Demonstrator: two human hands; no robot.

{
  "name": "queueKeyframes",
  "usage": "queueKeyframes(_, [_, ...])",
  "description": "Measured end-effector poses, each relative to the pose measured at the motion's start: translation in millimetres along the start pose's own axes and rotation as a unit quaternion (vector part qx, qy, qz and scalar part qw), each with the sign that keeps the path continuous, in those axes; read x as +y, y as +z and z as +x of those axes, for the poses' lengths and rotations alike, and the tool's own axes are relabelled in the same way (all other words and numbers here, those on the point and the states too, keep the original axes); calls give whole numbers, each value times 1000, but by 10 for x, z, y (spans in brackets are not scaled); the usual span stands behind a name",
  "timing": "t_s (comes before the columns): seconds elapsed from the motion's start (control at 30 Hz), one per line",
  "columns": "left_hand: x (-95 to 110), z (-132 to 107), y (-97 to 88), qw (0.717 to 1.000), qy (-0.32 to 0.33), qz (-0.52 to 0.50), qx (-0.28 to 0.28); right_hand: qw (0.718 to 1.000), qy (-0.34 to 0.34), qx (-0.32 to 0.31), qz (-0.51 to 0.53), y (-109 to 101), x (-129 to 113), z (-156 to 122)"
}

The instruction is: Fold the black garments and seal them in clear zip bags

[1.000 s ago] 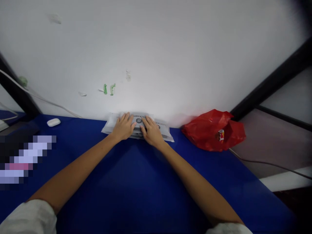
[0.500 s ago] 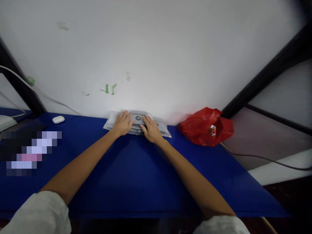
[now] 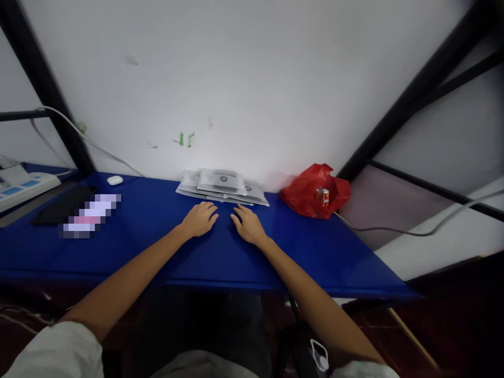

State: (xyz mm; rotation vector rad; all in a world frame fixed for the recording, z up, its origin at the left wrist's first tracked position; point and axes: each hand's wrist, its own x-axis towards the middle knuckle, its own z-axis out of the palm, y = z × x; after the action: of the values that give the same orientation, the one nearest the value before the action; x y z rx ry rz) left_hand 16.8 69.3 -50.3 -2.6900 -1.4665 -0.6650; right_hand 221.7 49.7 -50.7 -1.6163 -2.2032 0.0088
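A small stack of flat, frosted plastic packets (image 3: 222, 182) with dark print lies against the wall at the back of the blue table (image 3: 220, 257). My left hand (image 3: 199, 219) is just in front of the stack, palm down over the tabletop, fingers stretched out and holding nothing. To its right, my right hand (image 3: 249, 224) is held much the same way, fingers apart, with nothing in it. A narrow strip of blue shows between the fingertips and the packets.
On the right sits a crumpled red plastic bag (image 3: 303, 191) with a shiny wrapper or can (image 3: 322, 197) in its mouth. Leftward are a white earbud case (image 3: 115, 180), a dark flat device (image 3: 65, 205) and a white power strip (image 3: 31, 188). Black frame posts (image 3: 378, 121) flank the table.
Both hands have come off the packets and drawn back toward me onto the tabletop. The packets stay by the wall. My view has shifted, showing more of the table's front edge.
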Motion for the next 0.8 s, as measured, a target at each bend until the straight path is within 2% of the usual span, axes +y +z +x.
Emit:
queueKeyframes(0.1, [-39,-110,64,999,-41,0,-10,999,24,-35,-5,51,-40,-31])
queueKeyframes(0.2, [-84,-141,95,998,-69,-1,-12,999,33,-39,-8,83,-45,-35])
queueKeyframes(0.8, [-71,-165,66,996,-93,-11,-10,1000,23,-19,-4,83,-37,-60])
